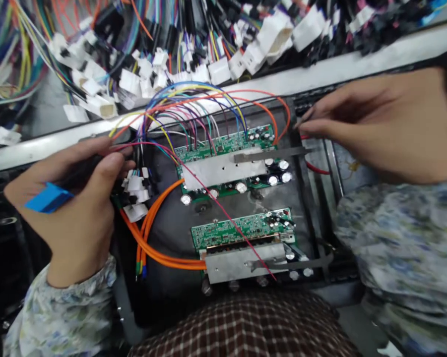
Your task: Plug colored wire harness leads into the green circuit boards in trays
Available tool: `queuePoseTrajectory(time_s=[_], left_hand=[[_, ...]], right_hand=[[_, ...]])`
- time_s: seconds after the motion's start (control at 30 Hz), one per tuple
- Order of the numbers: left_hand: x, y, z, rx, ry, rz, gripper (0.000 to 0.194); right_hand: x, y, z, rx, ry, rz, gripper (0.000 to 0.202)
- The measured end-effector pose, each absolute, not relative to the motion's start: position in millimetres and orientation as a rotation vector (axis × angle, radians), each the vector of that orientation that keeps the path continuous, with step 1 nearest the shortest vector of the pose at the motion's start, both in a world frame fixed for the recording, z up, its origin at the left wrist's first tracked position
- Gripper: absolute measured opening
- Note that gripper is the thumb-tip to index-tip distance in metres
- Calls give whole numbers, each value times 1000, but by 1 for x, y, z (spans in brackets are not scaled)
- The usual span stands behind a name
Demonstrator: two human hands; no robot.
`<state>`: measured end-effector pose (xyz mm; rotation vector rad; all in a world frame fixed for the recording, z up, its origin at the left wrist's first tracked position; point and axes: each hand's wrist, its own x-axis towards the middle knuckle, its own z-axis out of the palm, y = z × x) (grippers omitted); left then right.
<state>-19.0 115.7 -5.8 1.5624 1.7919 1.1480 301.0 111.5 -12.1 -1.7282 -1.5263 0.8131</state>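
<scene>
My left hand (69, 203) is closed at the left, its thumb and forefinger pinched on a thin pink wire (212, 196) that runs slanting over both boards. Yellow and orange wires pass close to its fingertips, and a strip of blue tape (48, 198) is stuck on it. My right hand (383, 119) is at the upper right, thumb and forefinger pinched together; a small dark thing at the tips is too blurred to name. Between the hands lies a green circuit board (223, 144) with a grey metal plate (216, 168). Nearer me is a second circuit board (241, 229).
Behind a pale metal rail (357, 59) lie many coloured wires with white connectors (219, 72). Thick orange cables (152, 248) curve out from the boards' left side. Dark straps (271, 154) reach over the metal plates. A checked cloth (238, 327) is at the front.
</scene>
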Motion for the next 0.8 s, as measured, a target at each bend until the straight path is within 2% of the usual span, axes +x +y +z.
queuePoseTrajectory(time_s=[0.17,0.53,0.7,0.8], left_hand=[[-16,115,-11,1664,1667,1255,28],[-21,115,-17,1704,1620,1270,31],[-20,114,-14,1723,1639,1247,32],[-18,115,-10,1716,1639,1210,34]], right_hand=[[300,117,-37,-1680,-1601,972,19],[299,123,-21,-1785,-1907,888,3],[299,119,-19,-1851,-1874,774,14],[296,119,-21,-1841,-1873,832,17]])
